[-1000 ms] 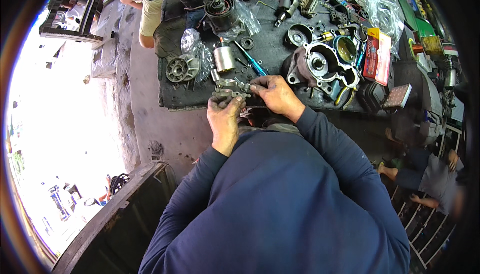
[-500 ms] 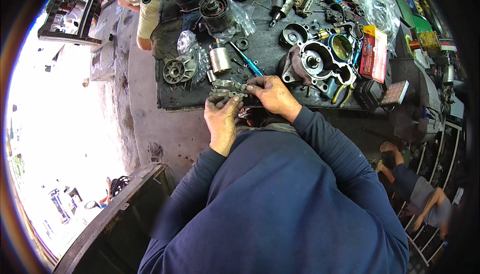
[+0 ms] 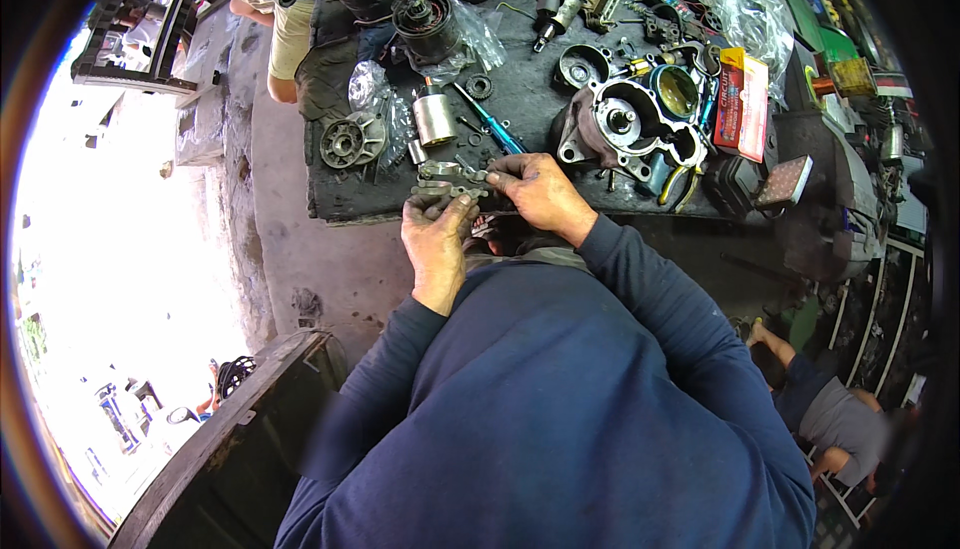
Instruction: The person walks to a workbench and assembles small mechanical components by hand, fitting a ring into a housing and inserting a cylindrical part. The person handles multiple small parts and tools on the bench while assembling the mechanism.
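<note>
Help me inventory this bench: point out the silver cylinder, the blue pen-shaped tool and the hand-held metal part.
Silver cylinder [image 3: 435,122]: head view, its curved side.
Blue pen-shaped tool [image 3: 493,125]: head view, its shaft.
Hand-held metal part [image 3: 439,170]: head view, its upper arm.

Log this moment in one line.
left hand: pinching metal part | right hand: gripping its right end | silver cylinder: on bench beyond

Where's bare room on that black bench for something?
The clearest patch lies between the slim blue metallic tool and the grey cast-metal housing. It's crowded rightward, toward the red-and-white cardboard box, and around the silver metal cylinder beyond the small metal parts in hand.
</note>
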A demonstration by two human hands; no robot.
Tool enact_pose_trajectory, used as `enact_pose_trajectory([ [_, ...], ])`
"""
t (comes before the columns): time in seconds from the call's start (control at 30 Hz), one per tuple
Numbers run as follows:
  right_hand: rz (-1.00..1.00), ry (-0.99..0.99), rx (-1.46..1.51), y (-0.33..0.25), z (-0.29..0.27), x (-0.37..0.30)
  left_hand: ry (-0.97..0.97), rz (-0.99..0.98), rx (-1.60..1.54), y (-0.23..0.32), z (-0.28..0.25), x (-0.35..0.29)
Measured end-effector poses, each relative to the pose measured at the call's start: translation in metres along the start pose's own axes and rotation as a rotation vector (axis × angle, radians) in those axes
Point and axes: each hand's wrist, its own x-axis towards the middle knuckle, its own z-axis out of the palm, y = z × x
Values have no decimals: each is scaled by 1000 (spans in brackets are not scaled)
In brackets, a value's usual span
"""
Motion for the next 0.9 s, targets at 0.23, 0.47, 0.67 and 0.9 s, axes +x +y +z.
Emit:
enact_pose_trajectory([
  [0.23, 61, -66, -23, 0, -1, 2, -15, 3, -1, 3, -2, -1],
  [0.47, 95, -58, -11, 2, 4, 3, -23, -1, 1, 5, -6, 2],
  [0.67, 52, -35, -35, -2, 3, 2, -32, 10, 10, 6, -10, 8],
  [0.9, 294, 10, 166, -11, 0, -10, -60, 70, 27, 8, -14, 11],
])
